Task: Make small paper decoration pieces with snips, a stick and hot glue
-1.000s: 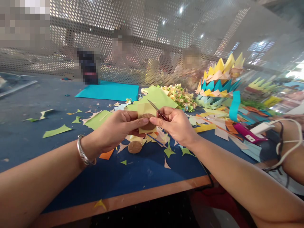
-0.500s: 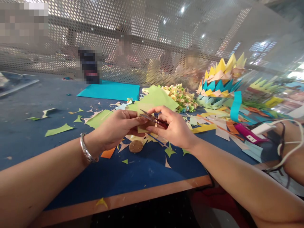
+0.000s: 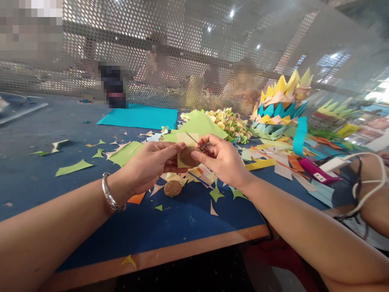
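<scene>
My left hand (image 3: 162,160) pinches a small pale yellow paper piece (image 3: 182,161) between thumb and fingers, held upright above the table. A darker rounded patch shows on its lower part; whether that is shadow, I cannot tell. In my right hand (image 3: 217,156) is a pair of small scissors (image 3: 201,147), the handles wrapped by my fingers. Their thin blades point up and left in front of the paper and look nearly closed. Just below the hands lies a round brown disc (image 3: 173,188) among paper scraps (image 3: 202,176).
Behind the hands are green paper (image 3: 202,123), a blue sheet (image 3: 139,117) and a heap of small folded paper pieces (image 3: 230,125). A layered paper crown (image 3: 278,107) stands at the right. Nearby are a magenta power strip (image 3: 319,170) with a white cable and someone's arm (image 3: 372,194).
The scissors' blades have swung from lying across the paper to pointing more steeply upward, and look more closed. More of the pale yellow paper shows now. Both hands stay nearly in place.
</scene>
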Tool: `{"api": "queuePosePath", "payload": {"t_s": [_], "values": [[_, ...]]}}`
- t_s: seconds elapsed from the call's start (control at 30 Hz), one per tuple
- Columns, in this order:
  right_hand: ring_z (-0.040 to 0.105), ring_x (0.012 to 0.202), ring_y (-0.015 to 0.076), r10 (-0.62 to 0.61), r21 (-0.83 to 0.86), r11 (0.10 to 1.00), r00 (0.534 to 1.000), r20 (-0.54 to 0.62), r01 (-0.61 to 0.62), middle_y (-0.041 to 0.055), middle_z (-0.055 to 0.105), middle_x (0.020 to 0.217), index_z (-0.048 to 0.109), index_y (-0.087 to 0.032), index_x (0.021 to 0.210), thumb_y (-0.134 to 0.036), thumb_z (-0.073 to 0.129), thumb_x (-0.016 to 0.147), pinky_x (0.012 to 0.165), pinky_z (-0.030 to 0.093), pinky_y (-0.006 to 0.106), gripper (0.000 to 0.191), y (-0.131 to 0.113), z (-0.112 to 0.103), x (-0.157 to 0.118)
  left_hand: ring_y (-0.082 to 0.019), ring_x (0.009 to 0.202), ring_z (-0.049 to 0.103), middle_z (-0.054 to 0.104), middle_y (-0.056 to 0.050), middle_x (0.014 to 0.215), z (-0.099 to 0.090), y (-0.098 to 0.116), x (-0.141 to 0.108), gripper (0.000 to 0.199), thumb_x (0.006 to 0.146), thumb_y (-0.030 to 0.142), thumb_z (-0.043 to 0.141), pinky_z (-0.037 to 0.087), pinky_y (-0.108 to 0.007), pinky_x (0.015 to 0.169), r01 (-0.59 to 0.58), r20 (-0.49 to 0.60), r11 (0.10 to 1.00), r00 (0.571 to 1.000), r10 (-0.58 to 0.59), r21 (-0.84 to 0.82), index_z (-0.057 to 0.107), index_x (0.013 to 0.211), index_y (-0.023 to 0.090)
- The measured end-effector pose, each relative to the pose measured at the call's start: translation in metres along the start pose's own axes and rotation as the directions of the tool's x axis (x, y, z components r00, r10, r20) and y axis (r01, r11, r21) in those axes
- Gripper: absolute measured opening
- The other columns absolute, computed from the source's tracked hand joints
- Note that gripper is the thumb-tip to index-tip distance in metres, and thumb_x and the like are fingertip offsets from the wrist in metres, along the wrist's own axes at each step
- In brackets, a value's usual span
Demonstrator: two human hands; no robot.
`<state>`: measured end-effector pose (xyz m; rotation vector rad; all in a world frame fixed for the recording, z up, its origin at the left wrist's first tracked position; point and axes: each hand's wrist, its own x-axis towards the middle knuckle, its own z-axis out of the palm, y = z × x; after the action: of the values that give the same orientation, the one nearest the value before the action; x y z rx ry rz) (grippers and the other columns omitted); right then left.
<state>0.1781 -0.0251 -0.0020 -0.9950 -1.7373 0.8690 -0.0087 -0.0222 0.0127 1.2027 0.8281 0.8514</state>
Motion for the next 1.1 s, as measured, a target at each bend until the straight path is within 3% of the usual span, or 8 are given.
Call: {"api": "queuePosePath", "payload": {"t_s": [0.23, 0.53, 0.77, 0.97, 1.1], "values": [[0.043, 0.041, 0.0071, 0.091, 0.112, 0.989, 0.996, 0.018, -0.092, -0.0068, 0.054, 0.05, 0.054, -0.02, 0.086, -0.045, 0.07, 0.082, 0.041, 0.032, 0.024, 0.03, 0.003, -0.004, 0.0, -0.022, 0.093, 0.07, 0.076, -0.01, 0.099, 0.0, -0.001, 0.002, 0.023, 0.093, 0.027, 0.055, 0.055, -0.035, 0.088, -0.021, 0.025, 0.995, 0.999, 0.024, -0.099, 0.074, 0.096, 0.014], [0.039, 0.034, 0.005, 0.147, 0.184, 0.971, 0.988, 0.046, -0.153, -0.0027, 0.065, 0.055, 0.053, -0.019, 0.09, -0.045, 0.073, 0.078, 0.034, 0.026, 0.021, 0.035, 0.0, -0.001, 0.001, -0.022, 0.089, 0.071, 0.076, -0.011, 0.092, 0.01, 0.0, 0.0, 0.032, 0.098, 0.021, 0.041, 0.056, -0.036, 0.087, -0.041, 0.018, 0.983, 0.999, 0.045, -0.178, 0.072, 0.098, 0.011], [0.049, 0.041, 0.0087, 0.127, 0.145, 0.98, 0.991, 0.05, -0.133, -0.0015, 0.065, 0.057, 0.054, -0.019, 0.091, -0.044, 0.069, 0.082, 0.035, 0.029, 0.02, 0.031, -0.001, 0.0, 0.0, -0.023, 0.097, 0.069, 0.075, -0.009, 0.1, 0.007, -0.008, 0.002, 0.02, 0.092, 0.022, 0.056, 0.053, -0.036, 0.09, -0.134, 0.115, 0.977, 0.981, 0.154, -0.169, 0.074, 0.097, 0.016], [0.044, 0.048, 0.0092, 0.027, 0.068, 0.997, 1.0, -0.005, -0.027, -0.0071, 0.051, 0.055, 0.054, -0.019, 0.098, -0.039, 0.074, 0.079, 0.044, 0.034, 0.023, 0.034, 0.001, -0.001, 0.0, -0.022, 0.093, 0.067, 0.074, -0.009, 0.093, 0.001, -0.006, 0.004, 0.018, 0.091, 0.024, 0.058, 0.053, -0.037, 0.089, -0.104, 0.059, 0.989, 0.992, 0.111, -0.106, 0.073, 0.091, 0.015], [0.043, 0.052, 0.0094, -0.035, -0.01, 0.999, 0.998, 0.056, 0.035, -0.0088, 0.045, 0.057, 0.055, -0.018, 0.108, -0.032, 0.075, 0.078, 0.049, 0.035, 0.025, 0.039, 0.001, -0.001, -0.001, -0.022, 0.087, 0.068, 0.073, -0.009, 0.087, -0.002, -0.005, 0.006, 0.02, 0.089, 0.025, 0.058, 0.055, -0.037, 0.084, -0.063, 0.08, 0.992, 0.994, 0.072, -0.11, 0.073, 0.082, 0.014]]}}
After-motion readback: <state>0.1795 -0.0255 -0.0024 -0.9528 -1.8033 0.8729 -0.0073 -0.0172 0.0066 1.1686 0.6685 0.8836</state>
